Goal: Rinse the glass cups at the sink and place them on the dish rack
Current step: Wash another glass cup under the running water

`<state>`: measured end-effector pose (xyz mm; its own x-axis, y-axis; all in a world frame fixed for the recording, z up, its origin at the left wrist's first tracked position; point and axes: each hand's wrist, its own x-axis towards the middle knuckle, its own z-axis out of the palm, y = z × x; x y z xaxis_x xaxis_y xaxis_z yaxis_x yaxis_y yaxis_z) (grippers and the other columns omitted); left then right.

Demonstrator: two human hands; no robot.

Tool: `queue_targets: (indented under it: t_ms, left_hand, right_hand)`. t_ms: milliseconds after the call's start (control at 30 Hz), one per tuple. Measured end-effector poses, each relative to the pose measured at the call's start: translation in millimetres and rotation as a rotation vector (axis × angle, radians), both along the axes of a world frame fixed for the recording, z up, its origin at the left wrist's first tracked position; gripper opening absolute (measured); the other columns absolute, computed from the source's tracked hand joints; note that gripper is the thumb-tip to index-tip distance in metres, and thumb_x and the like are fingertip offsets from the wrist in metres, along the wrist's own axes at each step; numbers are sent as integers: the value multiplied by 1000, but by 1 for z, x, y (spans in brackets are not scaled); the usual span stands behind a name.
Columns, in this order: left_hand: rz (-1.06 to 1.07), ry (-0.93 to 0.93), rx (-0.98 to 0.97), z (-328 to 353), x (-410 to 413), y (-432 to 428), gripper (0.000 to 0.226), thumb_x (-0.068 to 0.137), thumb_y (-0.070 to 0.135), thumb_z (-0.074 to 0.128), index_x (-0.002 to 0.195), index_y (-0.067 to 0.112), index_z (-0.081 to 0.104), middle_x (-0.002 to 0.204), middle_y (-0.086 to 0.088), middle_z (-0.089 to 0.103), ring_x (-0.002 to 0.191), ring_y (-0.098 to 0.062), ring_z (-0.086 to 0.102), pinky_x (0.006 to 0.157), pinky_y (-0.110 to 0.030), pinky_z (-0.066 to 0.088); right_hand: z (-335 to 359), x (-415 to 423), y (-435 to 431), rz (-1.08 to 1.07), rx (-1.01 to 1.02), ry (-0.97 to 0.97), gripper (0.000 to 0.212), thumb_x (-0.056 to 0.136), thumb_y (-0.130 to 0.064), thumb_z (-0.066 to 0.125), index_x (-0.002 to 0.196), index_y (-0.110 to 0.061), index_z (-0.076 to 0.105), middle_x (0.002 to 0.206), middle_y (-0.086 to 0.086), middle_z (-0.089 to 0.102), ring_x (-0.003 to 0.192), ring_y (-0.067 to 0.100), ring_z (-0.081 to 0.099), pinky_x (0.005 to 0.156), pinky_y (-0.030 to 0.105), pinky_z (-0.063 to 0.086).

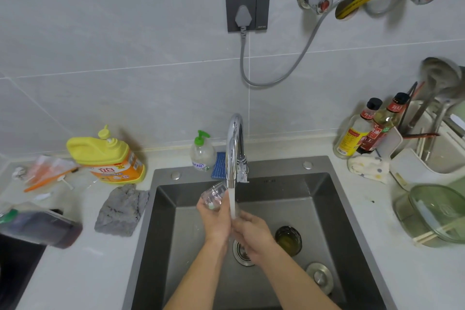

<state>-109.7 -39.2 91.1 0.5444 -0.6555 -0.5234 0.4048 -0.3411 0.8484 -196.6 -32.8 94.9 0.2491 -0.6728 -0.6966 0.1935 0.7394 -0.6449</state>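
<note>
Low in the frame, right of centre, a round metal plug point(320, 277) lies loose on the floor of the sink point(327, 221), which is brushed steel with flat sloping walls. The open drain point(242, 255) sits just below my hands.

My right hand point(253, 234) is under the water stream point(232, 205), pressed against the heel of my left. Its fingers bend inward, but I cannot tell whether they close on anything.

My left hand point(215, 219) grips the clear glass cup point(214, 195) from below, fingers curled round it. The cup is tipped on its side just left of the stream, close under the spout. It is small, thin-walled and seems faceted or patterned.

A second cup, dark green glass point(288, 240) with a ribbed wall, stands upright on the sink floor just right of my right hand. It has yellowish liquid in it.

I judge this to be the rinse of the first cup, with the task early. Next the cup's mouth has to come into the water. Wet glass is slippery, so my hold must stay firm.

Above is the chrome tap point(234, 148), smooth and arched. On the pale bench point(88, 272) at centre left lies a grey, nubbly cloth point(120, 209).

At the right edge stands the white plastic dish rack point(407, 166), well apart from the cup. That means a carry across the sink's right rim.
</note>
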Motion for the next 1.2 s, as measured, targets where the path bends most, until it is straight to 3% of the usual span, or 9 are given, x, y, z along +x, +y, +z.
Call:
queue_targets:
  t_ms: [100,200,300,433,533,633,767,1067,1200]
  left_hand:
    - [-15,27,75,0,0,-1,63,84,30,87,130,8,49,111,-19,72,86,-25,72,81,-43,62]
    - [1,182,94,-4,-2,4,66,84,46,83,123,-3,65,109,-26,76,91,-36,77,69,-39,63]
    - [-128,345,20,7,-5,9,70,94,58,63,121,-6,72,116,-29,74,109,-46,72,95,-51,58]
    - [-194,439,-30,11,-3,12,58,102,56,51,87,11,85,99,-16,79,86,-26,78,104,-47,51]
    - [-246,394,-28,12,-5,14,55,104,54,49,104,9,82,107,-17,80,94,-28,79,100,-46,53]
    - [-238,417,-24,8,-9,19,56,107,49,44,128,5,72,120,-23,75,115,-39,70,113,-51,47]
    - [-264,426,-47,12,-12,21,56,108,48,42,94,16,86,107,-20,79,89,-28,80,90,-44,55]
    - [-256,415,-23,5,-1,22,57,100,55,53,130,10,69,120,-18,76,108,-32,76,85,-44,61]
    - [-291,467,6,1,21,19,55,107,52,46,129,8,70,101,-18,77,67,-26,74,50,-29,58]
  right_hand:
    - [-4,-8,1,24,-121,245,50,59,-23,95,101,-6,76,89,11,80,95,30,77,92,43,61]
    - [-1,-22,-3,166,-332,395,46,71,-26,94,110,-24,70,99,-6,74,96,14,70,81,25,55]
    - [-1,-28,-7,127,-426,257,45,71,-25,95,110,-29,73,106,-7,76,108,15,68,89,23,51]
    - [-4,-34,-11,-56,-306,61,31,77,-29,84,103,-13,80,101,3,81,104,24,74,87,28,57]
    - [-6,-38,-18,-96,-256,107,40,76,-44,81,90,-7,74,93,12,78,88,26,71,101,51,55]
    - [-2,-32,-22,-24,-225,140,74,66,-62,84,121,-17,60,119,2,69,108,20,67,111,54,47]
    - [8,-19,-18,153,-239,58,72,80,-68,73,137,-28,56,125,-2,74,111,19,73,106,51,53]
    - [10,-8,-7,196,-441,211,72,95,-71,44,153,-35,20,147,-2,54,131,20,59,113,51,47]
    - [10,-16,-24,95,-386,177,34,93,-46,72,116,-23,61,121,1,70,102,18,68,80,31,55]
